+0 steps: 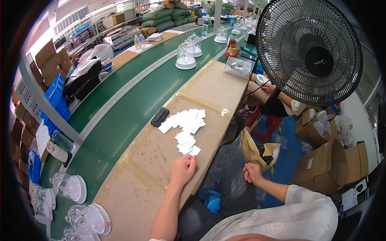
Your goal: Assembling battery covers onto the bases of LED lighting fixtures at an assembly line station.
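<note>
Many white slips (185, 125) lie in a loose, overlapping spread on a brown tabletop (138, 164), their near end just ahead of a worker's left hand (183, 170). That hand is curled narrow, thumb laid along the bent fingers, beside the nearest slip; whether it pinches one cannot be told from this view. The right hand (252, 173) is off the tabletop, above the worker's thigh, fingers loosely bent; nothing shows in it, though its inner side is hidden. A black case (160, 117) sits just beside the spread, near the tabletop's edge along a green belt (110, 116). Clear domes (186, 56) on white bases stand on the belt ahead, with more at lower left. At right, a black fan (309, 52) rises beside a seated co-worker.

Good handling would likely mean starting at the near end, where slips jut out, and lifting each by a corner between thumb and forefinger, so the ones beneath lie undisturbed. The slips look thin and light, so a draught could scatter them; whether the fan is running cannot be told. The right hand, if brought up, could steady the spread.
</note>
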The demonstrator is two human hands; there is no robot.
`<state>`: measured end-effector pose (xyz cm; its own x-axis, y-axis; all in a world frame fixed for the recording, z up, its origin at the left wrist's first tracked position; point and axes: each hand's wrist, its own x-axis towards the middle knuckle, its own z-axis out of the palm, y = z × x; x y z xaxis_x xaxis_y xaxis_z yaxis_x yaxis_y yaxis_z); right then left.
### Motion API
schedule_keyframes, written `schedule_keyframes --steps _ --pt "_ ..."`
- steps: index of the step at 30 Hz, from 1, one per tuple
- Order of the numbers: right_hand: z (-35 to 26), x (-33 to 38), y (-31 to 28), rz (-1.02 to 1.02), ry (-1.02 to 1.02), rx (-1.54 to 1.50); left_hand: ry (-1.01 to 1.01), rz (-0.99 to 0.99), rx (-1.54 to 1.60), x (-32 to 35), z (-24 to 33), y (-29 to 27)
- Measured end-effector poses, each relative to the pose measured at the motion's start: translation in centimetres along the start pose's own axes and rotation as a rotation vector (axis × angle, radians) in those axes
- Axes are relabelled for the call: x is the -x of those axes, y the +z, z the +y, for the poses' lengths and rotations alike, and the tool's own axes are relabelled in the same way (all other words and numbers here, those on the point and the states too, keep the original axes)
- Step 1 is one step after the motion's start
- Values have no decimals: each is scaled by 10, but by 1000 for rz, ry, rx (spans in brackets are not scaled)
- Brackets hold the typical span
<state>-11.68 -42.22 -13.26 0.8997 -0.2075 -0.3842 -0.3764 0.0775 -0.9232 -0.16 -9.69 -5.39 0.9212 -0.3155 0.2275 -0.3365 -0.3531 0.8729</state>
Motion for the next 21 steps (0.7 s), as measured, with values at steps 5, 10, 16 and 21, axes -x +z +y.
schedule_keyframes --steps 5,10,16,21 --pt "-1 0 1 5 3 5 11 8 -5 0 0 0" --pt "1 0 1 9 0 6 5 5 -10 0 -1 0" --pt "3 0 -1 8 0 -5 4 6 -15 0 1 0" --pt "2 0 0 9 -2 -10 -2 2 -16 0 0 0"
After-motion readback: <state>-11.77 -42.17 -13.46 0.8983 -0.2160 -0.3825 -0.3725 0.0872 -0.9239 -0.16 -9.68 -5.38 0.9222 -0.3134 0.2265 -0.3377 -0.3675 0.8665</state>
